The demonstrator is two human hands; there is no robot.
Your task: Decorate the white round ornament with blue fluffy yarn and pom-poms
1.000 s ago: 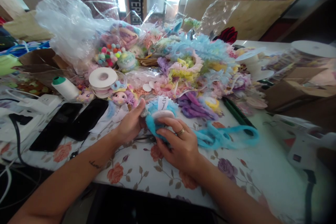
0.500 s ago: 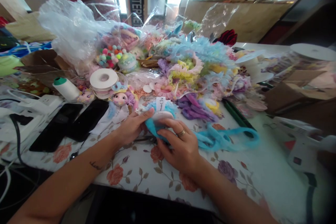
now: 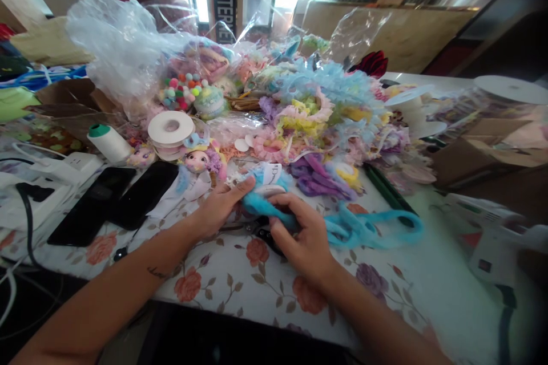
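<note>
My left hand [image 3: 216, 208] is closed around a light-blue ruffled piece with a white disc [image 3: 272, 189] and a small white label [image 3: 271, 173] with dark print. Between the thumb and fingers of my right hand [image 3: 305, 236] is a soft blue fabric strip [image 3: 262, 205], drawn across the front of that piece. The strip's loose length [image 3: 377, 225] lies curled on the table to the right. Just below both hands rests a dark tool [image 3: 268, 235], partly covered, its kind unclear. A doll head [image 3: 197, 159] with purple curls lies beyond my left hand.
Two black phones [image 3: 143, 194] and white power strips [image 3: 32, 205] are at left, near a thread cone [image 3: 108, 144] and a ribbon spool [image 3: 170, 128]. Ruffled trims [image 3: 317, 85] heap up behind. A purple fabric bundle [image 3: 319, 174], green bar [image 3: 389, 194] and glue gun [image 3: 488, 228] are at right.
My right hand has shifted a little to the right and turned, pulling the blue strip across. The piece in my left hand has tilted, its label now leaning right.
</note>
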